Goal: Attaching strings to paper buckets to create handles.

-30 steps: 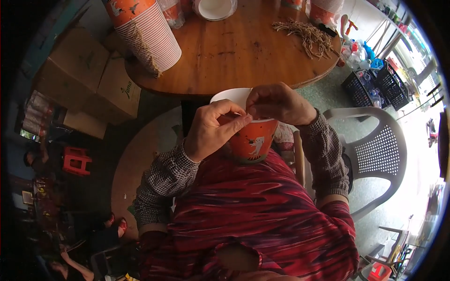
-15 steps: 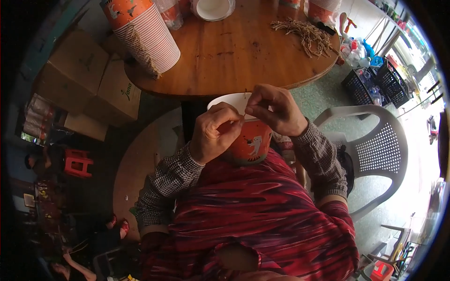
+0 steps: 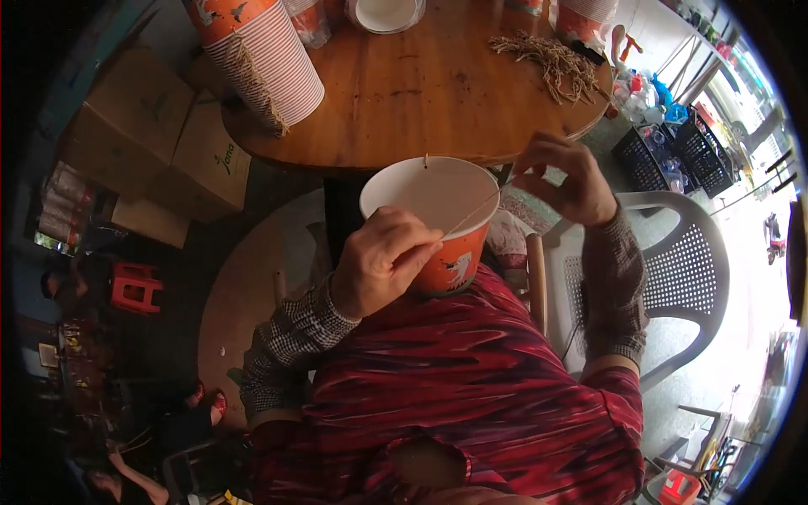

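Observation:
An orange paper bucket [image 3: 461, 259] with a white inside stands upright at my lap, just below the table edge. A thin twine string [image 3: 473, 212] runs taut across its near right rim. My left hand [image 3: 379, 259] is closed at the near rim, pinching the string's lower end there. Out to the right of the bucket, my right hand [image 3: 568, 181] is closed in a pinch on the string's other end. On the far rim sits a small knot [image 3: 426, 162]. Whether the string passes through the near wall is hidden by my left fingers.
A wooden table [image 3: 396, 109] lies ahead, bearing a tall bucket stack [image 3: 282, 71] draped with twine, a loose twine bundle [image 3: 560, 69] and white bowls [image 3: 385, 13]. Cardboard boxes [image 3: 139, 126] stand left. At right are a plastic chair [image 3: 707, 261] and black crates [image 3: 703, 151].
My right hand has moved away to the right and slightly up, drawing the string out straight. My left hand stays at the rim, and more of the bucket's inside shows.

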### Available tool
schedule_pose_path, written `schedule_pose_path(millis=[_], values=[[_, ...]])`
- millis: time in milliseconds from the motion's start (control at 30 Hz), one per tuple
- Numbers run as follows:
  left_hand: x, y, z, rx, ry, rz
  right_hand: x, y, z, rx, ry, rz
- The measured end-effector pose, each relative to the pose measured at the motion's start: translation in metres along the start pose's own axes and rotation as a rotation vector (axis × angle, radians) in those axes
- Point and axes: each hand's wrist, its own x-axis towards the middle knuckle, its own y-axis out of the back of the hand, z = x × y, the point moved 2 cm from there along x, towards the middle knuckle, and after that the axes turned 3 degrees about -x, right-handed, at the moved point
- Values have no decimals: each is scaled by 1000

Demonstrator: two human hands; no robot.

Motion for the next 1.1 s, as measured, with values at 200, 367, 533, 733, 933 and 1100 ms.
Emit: schedule_pose_path(millis=[200,367,533,733,933,1100], values=[[-4,1,13,76,-95,1,-52,-29,32,100,-98,-152],[-6,13,-2,111,-32,120,-84,-74,34,429,-186,-152],[7,27,-11,236,-46,336,-81,-100,51,887,-559,-27],[44,47,-60,75,4,684,-10,-133,31,1112,-345,294],[74,47,-121,-291,84,853,87,-138,59,1096,-502,545],[105,68,-170,-394,125,913,170,-123,103,1070,-346,694]])
